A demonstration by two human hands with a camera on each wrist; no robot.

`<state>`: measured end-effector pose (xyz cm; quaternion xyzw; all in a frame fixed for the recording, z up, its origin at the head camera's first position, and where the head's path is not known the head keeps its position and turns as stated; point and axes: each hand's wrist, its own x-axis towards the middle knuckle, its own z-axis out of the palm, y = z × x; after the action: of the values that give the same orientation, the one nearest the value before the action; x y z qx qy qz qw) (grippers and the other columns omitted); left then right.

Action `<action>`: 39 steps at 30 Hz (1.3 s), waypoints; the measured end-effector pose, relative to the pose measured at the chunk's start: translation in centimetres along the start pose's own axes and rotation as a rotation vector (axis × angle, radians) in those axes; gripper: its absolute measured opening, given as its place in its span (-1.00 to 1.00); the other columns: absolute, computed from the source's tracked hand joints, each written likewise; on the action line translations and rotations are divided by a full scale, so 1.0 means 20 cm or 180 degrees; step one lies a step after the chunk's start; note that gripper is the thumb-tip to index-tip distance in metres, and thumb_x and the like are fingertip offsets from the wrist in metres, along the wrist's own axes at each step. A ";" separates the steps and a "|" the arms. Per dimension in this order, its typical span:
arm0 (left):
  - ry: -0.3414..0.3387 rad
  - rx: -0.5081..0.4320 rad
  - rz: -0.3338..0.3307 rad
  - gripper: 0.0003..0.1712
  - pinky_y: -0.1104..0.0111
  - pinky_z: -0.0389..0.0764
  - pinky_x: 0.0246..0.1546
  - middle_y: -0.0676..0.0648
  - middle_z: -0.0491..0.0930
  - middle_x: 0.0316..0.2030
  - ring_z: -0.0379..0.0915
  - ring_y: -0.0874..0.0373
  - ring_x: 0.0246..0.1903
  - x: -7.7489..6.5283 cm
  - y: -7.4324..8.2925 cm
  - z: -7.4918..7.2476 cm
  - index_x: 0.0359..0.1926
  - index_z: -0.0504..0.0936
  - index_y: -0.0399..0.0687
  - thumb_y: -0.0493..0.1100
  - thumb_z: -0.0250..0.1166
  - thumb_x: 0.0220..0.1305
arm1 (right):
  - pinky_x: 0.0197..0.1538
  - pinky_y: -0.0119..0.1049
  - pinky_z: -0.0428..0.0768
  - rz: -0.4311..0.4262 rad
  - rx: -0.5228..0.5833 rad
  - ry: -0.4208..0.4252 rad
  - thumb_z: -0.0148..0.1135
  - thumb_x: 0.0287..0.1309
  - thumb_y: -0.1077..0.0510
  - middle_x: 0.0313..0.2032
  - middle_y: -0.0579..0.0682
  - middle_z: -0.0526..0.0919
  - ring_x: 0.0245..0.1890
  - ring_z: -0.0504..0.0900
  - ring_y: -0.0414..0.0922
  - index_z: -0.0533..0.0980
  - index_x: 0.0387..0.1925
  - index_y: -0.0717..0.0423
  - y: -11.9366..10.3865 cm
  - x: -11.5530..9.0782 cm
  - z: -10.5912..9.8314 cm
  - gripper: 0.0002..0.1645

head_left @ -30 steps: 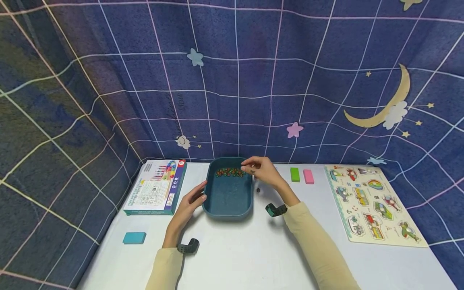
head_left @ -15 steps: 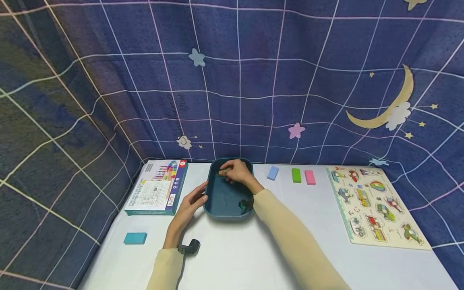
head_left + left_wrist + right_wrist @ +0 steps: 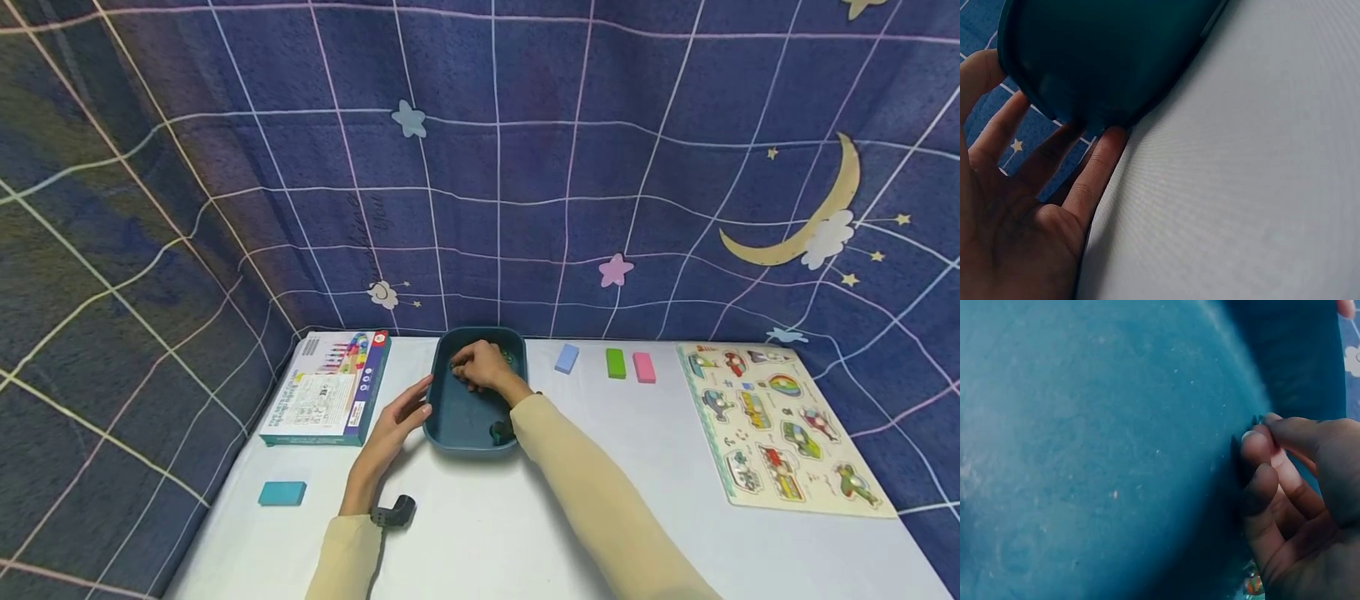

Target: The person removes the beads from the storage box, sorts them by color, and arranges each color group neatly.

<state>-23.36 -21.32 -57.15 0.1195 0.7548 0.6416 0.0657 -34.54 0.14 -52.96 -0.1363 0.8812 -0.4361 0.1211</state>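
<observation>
A dark teal plastic tub point(image 3: 468, 423) stands on the white table. My left hand point(image 3: 393, 423) touches the outside of its left wall, its fairly straight fingers spread along the wall in the left wrist view. My right hand point(image 3: 483, 367) is inside the tub, near the far left part of the floor. Thumb and forefinger meet in a pinch on something tiny, seemingly a bead point(image 3: 1257, 419), mostly covered by the fingertips. Several small green and red beads point(image 3: 1252, 582) lie by the heel of this hand; in the head view it hides most of them.
A boxed set point(image 3: 322, 387) and a teal block point(image 3: 282, 493) lie to the left. Blue point(image 3: 567, 358), green point(image 3: 616, 363) and pink point(image 3: 643, 367) blocks lie right of the tub. A wooden picture puzzle point(image 3: 783, 425) is farther right; a patterned curtain point(image 3: 517, 167) hangs behind.
My right hand has moved left from over the tub's right rim down into the tub, then slightly lower and nearer me. The blue block has come into sight. My left hand has stayed put.
</observation>
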 end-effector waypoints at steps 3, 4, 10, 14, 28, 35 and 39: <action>0.0003 -0.0013 -0.0003 -0.35 -0.18 0.39 0.49 -0.16 0.23 0.64 0.20 -0.26 0.60 0.00 0.00 0.00 0.62 0.30 0.15 -0.05 0.19 0.61 | -0.65 -0.42 0.54 -0.0016 -0.0118 -0.0004 0.43 0.32 0.22 -0.59 -0.04 0.73 -0.74 0.56 -0.27 0.79 -0.03 0.13 0.00 0.00 0.01 -0.79; -0.0003 -0.0016 -0.0006 -0.34 -0.21 0.37 0.49 -0.16 0.23 0.64 0.19 -0.26 0.60 0.00 0.00 0.00 0.62 0.30 0.14 -0.05 0.18 0.61 | -0.65 -0.43 0.53 -0.0012 -0.0166 -0.0013 0.44 0.32 0.21 -0.59 -0.06 0.73 -0.74 0.56 -0.27 0.80 -0.05 0.12 -0.01 0.01 0.01 -0.80; 0.0013 -0.0044 -0.0017 -0.34 -0.22 0.35 0.50 -0.15 0.24 0.64 0.19 -0.26 0.60 0.00 0.01 0.01 0.62 0.30 0.10 -0.07 0.18 0.60 | -0.63 -0.44 0.54 -0.0067 -0.0354 -0.0046 0.49 0.28 0.16 -0.59 -0.05 0.75 -0.71 0.58 -0.28 0.81 -0.14 0.08 -0.02 0.00 0.01 -0.85; -0.0007 -0.0045 -0.0020 -0.34 -0.19 0.36 0.50 -0.14 0.23 0.64 0.18 -0.26 0.60 0.01 0.00 0.01 0.62 0.30 0.11 -0.07 0.18 0.61 | -0.61 -0.44 0.56 -0.0073 -0.0253 -0.0049 0.46 0.30 0.18 -0.55 -0.03 0.77 -0.70 0.59 -0.28 0.81 -0.14 0.10 -0.04 -0.01 -0.01 -0.86; 0.0080 0.0029 -0.0037 -0.36 0.27 0.53 0.38 -0.14 0.27 0.62 0.25 -0.23 0.58 0.00 0.00 0.00 0.61 0.33 0.12 -0.08 0.20 0.60 | -0.33 0.12 0.75 -0.0585 0.0400 -0.0131 0.34 0.44 0.04 -0.21 0.37 0.78 -0.33 0.72 0.38 0.69 0.06 0.15 -0.03 -0.31 -0.37 -0.68; 0.0074 0.0011 -0.0055 -0.35 0.19 0.50 0.41 -0.14 0.25 0.63 0.24 -0.22 0.58 -0.01 0.02 0.01 0.61 0.33 0.14 -0.08 0.20 0.60 | -0.47 -0.19 0.63 -0.0349 0.0710 0.0181 0.35 0.42 0.11 -0.22 0.39 0.76 -0.44 0.70 0.21 0.66 0.05 0.25 0.27 -0.58 -0.47 -0.68; 0.0084 0.0032 -0.0037 -0.35 0.39 0.49 0.37 -0.12 0.25 0.63 0.23 -0.22 0.59 -0.01 0.01 0.00 0.61 0.32 0.13 -0.06 0.21 0.59 | -0.56 -0.39 0.52 -0.0406 0.0554 0.0226 0.34 0.38 0.22 -0.37 0.25 0.76 -0.59 0.59 -0.15 0.68 -0.05 0.26 0.42 -0.67 -0.44 -0.80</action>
<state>-23.20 -21.24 -56.89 0.1070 0.7595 0.6390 0.0590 -26.13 16.11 -53.12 -0.1655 0.8333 -0.5225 0.0732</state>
